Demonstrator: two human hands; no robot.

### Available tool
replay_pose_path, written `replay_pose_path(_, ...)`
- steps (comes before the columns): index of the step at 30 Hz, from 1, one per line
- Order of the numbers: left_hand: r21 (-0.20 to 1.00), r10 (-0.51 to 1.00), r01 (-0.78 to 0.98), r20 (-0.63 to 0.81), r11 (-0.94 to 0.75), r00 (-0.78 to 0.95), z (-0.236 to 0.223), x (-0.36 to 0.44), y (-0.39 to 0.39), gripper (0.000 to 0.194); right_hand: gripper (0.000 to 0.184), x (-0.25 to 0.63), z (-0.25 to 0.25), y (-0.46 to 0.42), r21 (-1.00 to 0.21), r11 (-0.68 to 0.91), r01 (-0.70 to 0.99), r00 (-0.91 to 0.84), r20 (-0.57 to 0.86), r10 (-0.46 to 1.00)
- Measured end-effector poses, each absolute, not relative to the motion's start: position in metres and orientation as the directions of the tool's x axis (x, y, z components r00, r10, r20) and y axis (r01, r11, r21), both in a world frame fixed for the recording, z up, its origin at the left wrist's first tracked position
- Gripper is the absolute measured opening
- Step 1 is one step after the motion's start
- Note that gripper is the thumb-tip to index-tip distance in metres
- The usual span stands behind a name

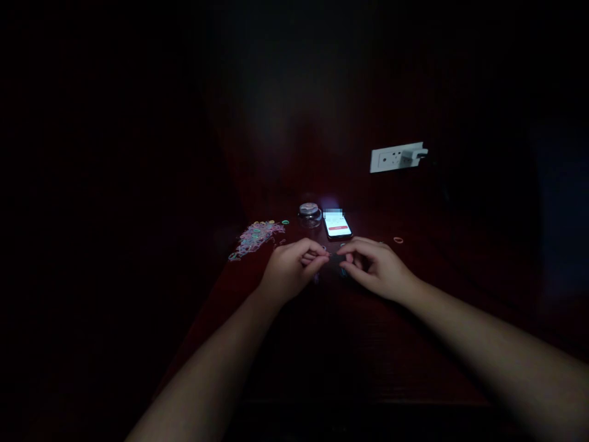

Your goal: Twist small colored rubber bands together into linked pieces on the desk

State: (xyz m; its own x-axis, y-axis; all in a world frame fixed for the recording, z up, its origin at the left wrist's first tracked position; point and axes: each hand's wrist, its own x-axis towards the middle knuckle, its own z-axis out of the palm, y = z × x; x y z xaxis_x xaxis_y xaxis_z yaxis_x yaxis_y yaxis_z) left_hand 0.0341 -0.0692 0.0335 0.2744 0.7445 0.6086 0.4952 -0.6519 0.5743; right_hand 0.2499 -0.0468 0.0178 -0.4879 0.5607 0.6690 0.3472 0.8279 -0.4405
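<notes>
Head view | left hand [292, 264]: fingertips nearly together, can't tell if holding | right hand [385, 270]: thumb-forefinger gap | lit phone [338, 231] beyond | band pile [258, 236] left

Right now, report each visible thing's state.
Small multicoloured loop bands: heaped loosely
Orange oval band: lying apart
Clear round jar: upright, lid on
Black rectangular phone: lit
White rectangular wall socket: plug inserted
Left hand: nearly pinched, hold unclear
Right hand: curled, pinch open
</notes>
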Motion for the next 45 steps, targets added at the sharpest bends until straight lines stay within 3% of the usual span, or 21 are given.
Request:
replay_pose_path(13, 0.540, 0.708, 0.465, 0.604, -0.701, 0.367, 0.0318, 0.0364, -0.0701, 0.006, 0.010, 0.2407, 0.0238, -0.0542, -0.398, 0.870, 0.292, -0.489, 0.720, 0.493)
replay_pose_path(25, 0.645, 0.739, 0.361, 0.587, -0.674, 0.330, 0.0263, 0.0401, -0.0681, 0.018, 0.007, 0.2406, 0.0249, -0.0531, -0.399, 0.863, 0.309, -0.444, 0.742, 0.502)
replay_pose_path(45, 0.565, 0.742, 0.504, 0.611, -0.653, 0.275, 0.0284, 0.0369, -0.0676, 0.011, 0.007, 0.2441, 0.0261, -0.0558, -0.424, 0.854, 0.302, -0.426, 0.741, 0.519)
